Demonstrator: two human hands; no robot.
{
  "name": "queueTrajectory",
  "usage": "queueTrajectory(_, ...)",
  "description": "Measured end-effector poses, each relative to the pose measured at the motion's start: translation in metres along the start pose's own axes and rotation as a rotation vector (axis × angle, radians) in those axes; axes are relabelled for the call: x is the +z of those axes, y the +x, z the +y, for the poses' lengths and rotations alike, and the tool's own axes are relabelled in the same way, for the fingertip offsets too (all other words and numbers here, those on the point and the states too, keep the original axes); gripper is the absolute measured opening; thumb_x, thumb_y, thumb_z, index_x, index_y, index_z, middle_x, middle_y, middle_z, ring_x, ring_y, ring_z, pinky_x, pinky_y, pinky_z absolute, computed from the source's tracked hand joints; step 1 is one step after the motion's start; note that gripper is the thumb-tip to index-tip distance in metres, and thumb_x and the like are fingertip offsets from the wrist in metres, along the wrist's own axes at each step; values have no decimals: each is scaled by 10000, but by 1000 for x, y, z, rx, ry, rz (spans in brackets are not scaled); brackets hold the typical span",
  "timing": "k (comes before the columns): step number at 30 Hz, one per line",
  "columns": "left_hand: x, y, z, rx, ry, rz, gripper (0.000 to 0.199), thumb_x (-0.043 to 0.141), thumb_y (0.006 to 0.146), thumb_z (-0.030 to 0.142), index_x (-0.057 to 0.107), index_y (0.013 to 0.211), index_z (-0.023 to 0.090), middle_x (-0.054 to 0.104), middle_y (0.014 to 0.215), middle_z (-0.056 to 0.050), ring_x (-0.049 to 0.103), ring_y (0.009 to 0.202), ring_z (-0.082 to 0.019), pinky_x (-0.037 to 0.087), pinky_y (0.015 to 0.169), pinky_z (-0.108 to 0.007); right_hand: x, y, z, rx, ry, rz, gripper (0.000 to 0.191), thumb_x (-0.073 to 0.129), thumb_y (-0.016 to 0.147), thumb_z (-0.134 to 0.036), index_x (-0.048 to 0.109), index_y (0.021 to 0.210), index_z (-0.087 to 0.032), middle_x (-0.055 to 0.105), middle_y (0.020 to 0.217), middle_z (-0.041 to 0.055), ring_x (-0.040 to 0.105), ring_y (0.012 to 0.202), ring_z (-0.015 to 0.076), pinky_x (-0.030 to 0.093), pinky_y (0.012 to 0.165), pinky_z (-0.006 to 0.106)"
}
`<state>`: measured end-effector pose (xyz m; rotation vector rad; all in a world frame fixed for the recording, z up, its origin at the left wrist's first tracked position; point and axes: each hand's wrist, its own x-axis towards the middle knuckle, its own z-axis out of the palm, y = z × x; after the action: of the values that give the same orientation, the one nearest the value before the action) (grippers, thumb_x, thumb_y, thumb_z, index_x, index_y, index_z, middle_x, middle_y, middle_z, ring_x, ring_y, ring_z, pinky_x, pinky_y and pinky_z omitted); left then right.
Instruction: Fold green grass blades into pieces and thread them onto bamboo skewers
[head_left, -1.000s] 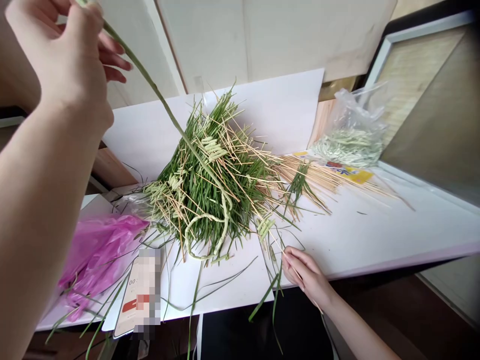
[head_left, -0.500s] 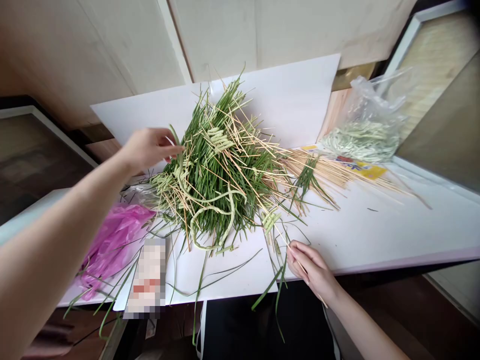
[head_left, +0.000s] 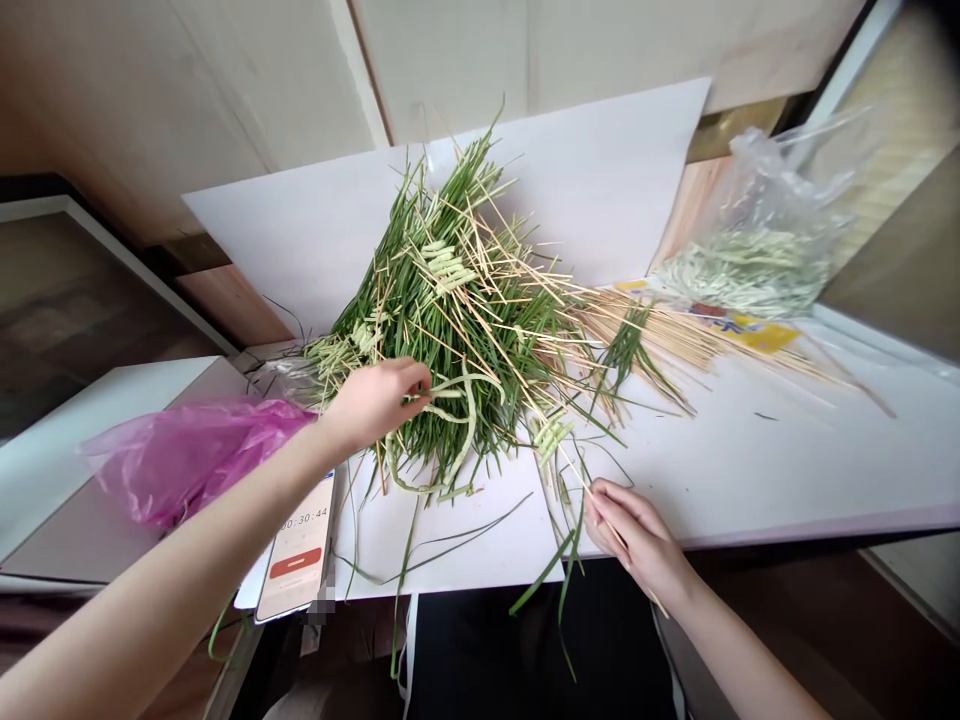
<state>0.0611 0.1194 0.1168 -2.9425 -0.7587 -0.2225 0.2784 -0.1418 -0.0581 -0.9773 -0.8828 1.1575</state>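
A big heap of green stalks (head_left: 442, 330) mixed with thin wooden skewers fills the middle of the white table. At its front left, my left hand (head_left: 386, 398) is closed, its fingertips pinching a long pale-green bean (head_left: 469, 425) that curls over the heap. My right hand (head_left: 630, 535) is wrapped round a thin skewer near the front edge. On that skewer's far end sits a folded piece of bean (head_left: 551, 437). Another folded bean piece (head_left: 446, 266) lies high on the heap.
A pink plastic bag (head_left: 202, 455) and a phone (head_left: 298, 550) showing a timer are at the left. Many skewers (head_left: 667, 335) lie fanned at the right, near a clear bag of pale-green strips (head_left: 750, 270). A white board (head_left: 600, 180) stands behind.
My left hand has moved right and down, from the heap's left side to the curled bean at its front. My right hand keeps its hold on the skewer. The view has shifted slightly.
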Motion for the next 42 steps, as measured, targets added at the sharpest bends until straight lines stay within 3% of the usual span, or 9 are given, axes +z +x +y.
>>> queueTrajectory(7,48,-50,36,-7,-22,-135,32,624,903,189,650,905,208,706,840,-26,668,715,-186,478,616,-271,-1,-1,-1,9,-66,1,401,515,1080,-486,497,778,-224,306,473,-103,223,441,111,198,522,303)
queueTrajectory(10,62,-78,50,-83,-57,-78,130,561,943,172,630,1048,202,722,965,-67,678,755,-195,517,659,-296,-1,-2,-3,16,-77,-2,402,514,1079,-493,504,779,-225,308,471,-102,227,436,112,206,522,304)
queueTrajectory(13,73,-100,63,-96,-176,43,123,527,970,183,647,978,208,719,929,-62,673,821,-207,539,733,-317,0,-2,-5,26,-85,7,407,517,1076,-503,507,777,-227,314,461,-100,231,436,117,208,525,308)
queueTrajectory(16,82,-109,70,-77,-148,91,160,536,978,212,696,974,213,727,930,-71,669,857,-232,537,759,-343,0,-3,-5,35,-101,8,418,518,1070,-524,514,777,-227,313,462,-100,226,434,117,209,525,310)
queueTrajectory(21,85,-100,74,-102,-109,69,177,567,965,231,743,977,216,721,930,-76,664,859,-243,526,756,-354,-2,-4,-4,20,-134,10,419,511,1075,-517,510,772,-227,306,473,-99,237,444,117,220,528,306)
queueTrajectory(25,79,-90,78,-177,-92,-25,117,684,889,274,746,972,220,711,946,-72,659,893,-271,514,758,-372,-1,-4,-5,18,-131,10,414,509,1075,-516,518,779,-226,313,465,-100,235,437,114,219,528,301)
queueTrajectory(31,76,-80,77,-282,-324,-170,56,725,813,244,723,868,255,706,891,-20,661,875,-236,481,707,-309,0,-4,-6,33,-145,14,431,511,1063,-549,518,775,-228,314,451,-101,242,426,114,238,528,292)
queueTrajectory(38,72,-69,69,-404,-627,-78,33,668,835,257,654,829,228,694,746,10,585,626,-156,396,595,-265,-1,-4,-8,61,-199,-9,439,491,1063,-549,507,766,-227,311,471,-99,244,418,107,228,492,279)
queueTrajectory(42,70,-55,68,-472,-1047,50,160,776,767,285,645,804,201,667,738,12,554,622,-126,393,593,-242,0,-4,-8,63,-236,-21,443,480,1061,-560,499,770,-226,314,481,-99,253,415,106,219,474,270)
